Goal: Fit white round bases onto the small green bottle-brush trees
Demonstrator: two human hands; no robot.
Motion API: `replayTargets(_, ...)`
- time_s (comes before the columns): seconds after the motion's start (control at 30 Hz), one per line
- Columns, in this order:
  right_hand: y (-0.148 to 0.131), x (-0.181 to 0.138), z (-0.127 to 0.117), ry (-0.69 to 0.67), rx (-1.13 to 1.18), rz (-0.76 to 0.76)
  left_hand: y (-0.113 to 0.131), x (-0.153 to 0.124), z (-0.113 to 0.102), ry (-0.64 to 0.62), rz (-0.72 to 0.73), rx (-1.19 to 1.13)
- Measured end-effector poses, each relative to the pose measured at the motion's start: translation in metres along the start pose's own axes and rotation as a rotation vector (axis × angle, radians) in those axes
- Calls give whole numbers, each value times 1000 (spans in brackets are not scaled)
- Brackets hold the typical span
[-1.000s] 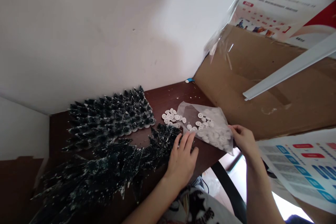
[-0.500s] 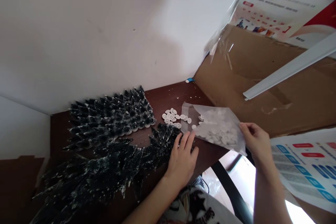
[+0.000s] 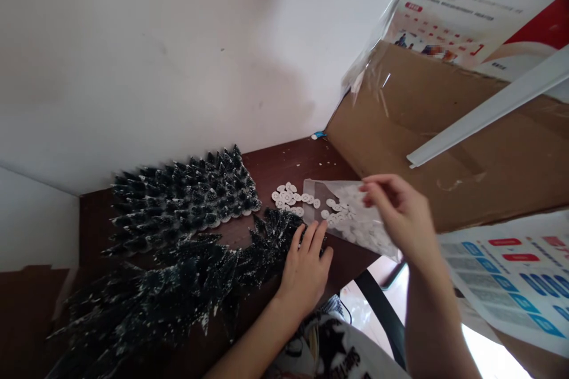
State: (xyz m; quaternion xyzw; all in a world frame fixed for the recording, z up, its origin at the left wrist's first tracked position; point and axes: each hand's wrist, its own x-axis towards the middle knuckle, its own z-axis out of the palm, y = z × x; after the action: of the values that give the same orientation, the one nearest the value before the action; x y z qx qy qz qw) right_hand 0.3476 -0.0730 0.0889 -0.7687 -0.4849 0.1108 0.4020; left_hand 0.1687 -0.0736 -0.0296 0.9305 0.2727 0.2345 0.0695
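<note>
Where the table (image 3: 344,263) comes nearest: trees (image 3: 178,290), dark and white-flecked, in a tangled heap stretching from the lower left toward the middle.
Left hand (image 3: 306,266): palm down, fingers a little spread, tips at the heap's right end and the near edge of the bag (image 3: 384,241); nothing seen clasped.
Right hand (image 3: 402,210): over the bag's right part, thumb and fingers bent, the gap between them narrow; whether they pinch or touch anything, I cannot tell.
Bag: see-through, lying on the table between the hands, white discs (image 3: 340,210) inside.
Loose discs (image 3: 285,196): a small pile just left of the bag, some trailing to its left edge.
Rows (image 3: 191,195): small trees packed side by side, beyond the heap.
Cardboard (image 3: 400,118): at the table's right side, a white strip (image 3: 484,112) across it.
Wall (image 3: 155,41): behind the table, pale.
</note>
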Motion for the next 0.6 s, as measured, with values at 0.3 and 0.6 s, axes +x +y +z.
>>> replayTargets(0.3,-11,4,92,-577,-653,-155,-2,-1,8,8,-16,15)
replayTargets(0.6,3,21,104,-583,-684,-42,-1,-2,7,49,-15,4)
